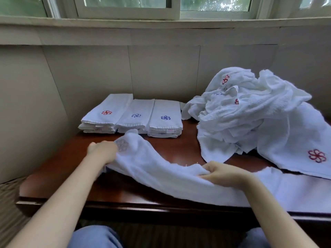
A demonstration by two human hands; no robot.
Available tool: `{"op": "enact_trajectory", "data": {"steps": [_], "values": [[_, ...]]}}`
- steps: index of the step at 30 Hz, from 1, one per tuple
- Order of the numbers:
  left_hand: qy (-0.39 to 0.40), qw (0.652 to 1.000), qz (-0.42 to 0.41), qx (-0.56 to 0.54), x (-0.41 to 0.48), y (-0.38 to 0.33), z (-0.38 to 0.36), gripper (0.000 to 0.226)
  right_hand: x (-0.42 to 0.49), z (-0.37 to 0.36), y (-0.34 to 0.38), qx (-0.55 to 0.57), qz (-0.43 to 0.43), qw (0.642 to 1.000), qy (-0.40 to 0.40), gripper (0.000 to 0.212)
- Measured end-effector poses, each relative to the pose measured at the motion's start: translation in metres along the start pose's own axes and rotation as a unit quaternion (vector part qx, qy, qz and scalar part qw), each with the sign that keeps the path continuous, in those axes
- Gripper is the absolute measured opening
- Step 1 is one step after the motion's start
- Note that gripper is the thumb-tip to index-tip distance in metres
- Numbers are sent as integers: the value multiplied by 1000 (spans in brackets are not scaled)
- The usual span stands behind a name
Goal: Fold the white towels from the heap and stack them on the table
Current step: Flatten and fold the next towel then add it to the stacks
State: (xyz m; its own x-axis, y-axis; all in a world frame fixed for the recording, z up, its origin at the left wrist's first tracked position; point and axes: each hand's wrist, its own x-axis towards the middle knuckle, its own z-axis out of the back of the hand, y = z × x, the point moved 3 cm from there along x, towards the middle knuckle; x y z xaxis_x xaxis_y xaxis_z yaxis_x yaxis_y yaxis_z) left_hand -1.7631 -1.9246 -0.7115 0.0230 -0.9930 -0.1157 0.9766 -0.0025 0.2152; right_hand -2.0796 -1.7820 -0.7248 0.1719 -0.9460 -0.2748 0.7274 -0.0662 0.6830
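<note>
Down at the near edge, blue-jeaned knees (95, 237) peek out under the dark wooden table (125, 194). Both forearms reach over it, and between them stretches the white towel (161, 176), sagging across the tabletop with its right end trailing off toward the table's near right corner. The left hand (103, 152) has its fingers curled round the towel's left end, a faint flower emblem showing just beside the knuckles; the right hand (225, 173) pinches a bunched fold near the middle, fingers tucked in. Further back on the right sits the heap (250, 113) of crumpled white towels, red flower emblems showing, spilling toward the right edge. Back left, three folded stacks (132, 117) stand side by side, touching, one red emblem and two blue on top. Behind them the panelled wall (161, 68), then the window (125, 6)
</note>
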Motion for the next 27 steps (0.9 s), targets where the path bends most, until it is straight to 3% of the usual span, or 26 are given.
{"op": "enact_trajectory", "data": {"steps": [1,3,5,6,7,8,10,12,15,18,22,25,27], "values": [[-5,999,37,5,4,15,3,25,1,3,7,24,2,1000,-2,39],[-21,993,117,13,2,34,11,26,14,20,18,-9,5,991,-132,44],[-20,990,137,33,-1,38,11,29,27,39,29,-106,-6,947,-303,33],[-8,990,133,40,-3,36,9,30,31,46,32,-146,-23,921,-360,21],[16,992,120,42,-9,32,7,32,33,51,33,-175,-47,903,-389,27],[47,994,94,43,-12,25,5,36,36,54,30,-194,-71,895,-394,39],[85,996,-5,29,-17,1,3,45,36,54,25,-205,-73,887,-407,42],[42,989,-135,-38,-23,-38,5,47,32,43,19,-206,-54,890,-403,31],[-12,942,-278,-186,-34,-102,1,42,17,15,-1,-203,-78,910,-354,31],[-11,951,-259,-171,-30,-141,-24,43,-1,-6,-25,-266,-134,909,-293,47],[-42,970,-164,-172,-20,-147,-42,47,-24,-3,-48,-244,-174,933,-197,79],[-14,975,-119,-186,-15,-140,-43,50,-38,10,-64,-191,-188,952,-146,75],[-11,975,-89,-203,-15,-134,-40,49,-41,15,-74,-121,-166,959,-197,47]]}}
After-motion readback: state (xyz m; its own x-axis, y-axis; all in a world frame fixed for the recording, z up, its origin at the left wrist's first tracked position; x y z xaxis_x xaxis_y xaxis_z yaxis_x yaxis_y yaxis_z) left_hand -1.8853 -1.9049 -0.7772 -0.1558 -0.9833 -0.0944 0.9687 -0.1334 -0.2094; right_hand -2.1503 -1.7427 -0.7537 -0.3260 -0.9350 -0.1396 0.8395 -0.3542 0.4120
